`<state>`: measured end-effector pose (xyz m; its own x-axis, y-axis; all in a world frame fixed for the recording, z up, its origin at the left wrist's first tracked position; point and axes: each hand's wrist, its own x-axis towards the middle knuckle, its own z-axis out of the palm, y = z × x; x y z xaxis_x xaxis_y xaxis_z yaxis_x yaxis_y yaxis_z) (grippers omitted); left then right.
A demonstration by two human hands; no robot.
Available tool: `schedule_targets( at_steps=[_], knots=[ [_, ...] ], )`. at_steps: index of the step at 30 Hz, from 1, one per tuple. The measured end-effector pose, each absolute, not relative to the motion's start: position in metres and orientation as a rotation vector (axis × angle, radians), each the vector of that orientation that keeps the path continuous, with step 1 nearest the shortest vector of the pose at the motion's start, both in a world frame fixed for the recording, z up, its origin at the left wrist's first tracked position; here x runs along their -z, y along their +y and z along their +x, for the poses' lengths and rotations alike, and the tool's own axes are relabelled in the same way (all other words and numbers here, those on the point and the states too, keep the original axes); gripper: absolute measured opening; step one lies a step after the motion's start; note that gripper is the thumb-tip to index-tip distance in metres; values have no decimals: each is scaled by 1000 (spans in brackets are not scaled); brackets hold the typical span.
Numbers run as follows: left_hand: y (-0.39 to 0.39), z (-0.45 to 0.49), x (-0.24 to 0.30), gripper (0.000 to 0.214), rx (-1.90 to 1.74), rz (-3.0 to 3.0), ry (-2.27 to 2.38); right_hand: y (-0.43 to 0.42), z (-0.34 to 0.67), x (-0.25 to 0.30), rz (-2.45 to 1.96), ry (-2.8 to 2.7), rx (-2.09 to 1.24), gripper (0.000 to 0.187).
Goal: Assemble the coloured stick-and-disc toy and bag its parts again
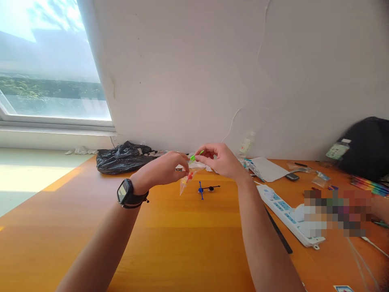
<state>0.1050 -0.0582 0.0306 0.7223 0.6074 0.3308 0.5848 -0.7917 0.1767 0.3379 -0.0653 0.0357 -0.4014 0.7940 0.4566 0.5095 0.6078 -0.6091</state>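
Note:
My left hand (174, 165), closed in a pinch, holds a small clear plastic bag (183, 185). Inside the bag show red and yellow bits. Right beside it, my right hand (220, 159) grips a small bright green plastic piece (193, 158) between thumb and fingers, at the mouth of the bag. Its exact shape is partly hidden by the fingers. On the table below lie a blue arrow-tipped plastic piece (201, 190) and a black one (211, 188), touching or nearly so. A dark watch sits on my left wrist.
A black plastic bag (121, 157) lies at the back left of the wooden table (182, 251). To the right are a white power strip (288, 215), a paper sheet (269, 168), a dark strip (279, 233) and a bottle (246, 144). Another person's arm (379, 207) reaches in at far right.

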Motion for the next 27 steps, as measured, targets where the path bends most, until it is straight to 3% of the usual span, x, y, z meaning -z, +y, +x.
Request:
schedule_targets(
  at_steps=[8, 11, 14, 20, 27],
  knots=[
    [-57, 97, -33, 22, -514, 2836, 1105, -51, 337, -24, -1073, -2080, -373, 28],
    [-50, 94, -30, 20, -466, 2823, 1109, -30, 354, -5, -1354, -2099, -328, 25],
    [-44, 93, -27, 18, -399, 2798, 1092, -8, 370, 25, -1727, -2330, -531, 23],
    [-40, 99, -21, 17, -334, 2775, 1122, 18, 370, 72, -1899, -2374, -671, 47],
    [-40, 100, -15, 24, -305, 2771, 1203, 31, 365, 97, -2015, -2278, -910, 36]
  ],
)
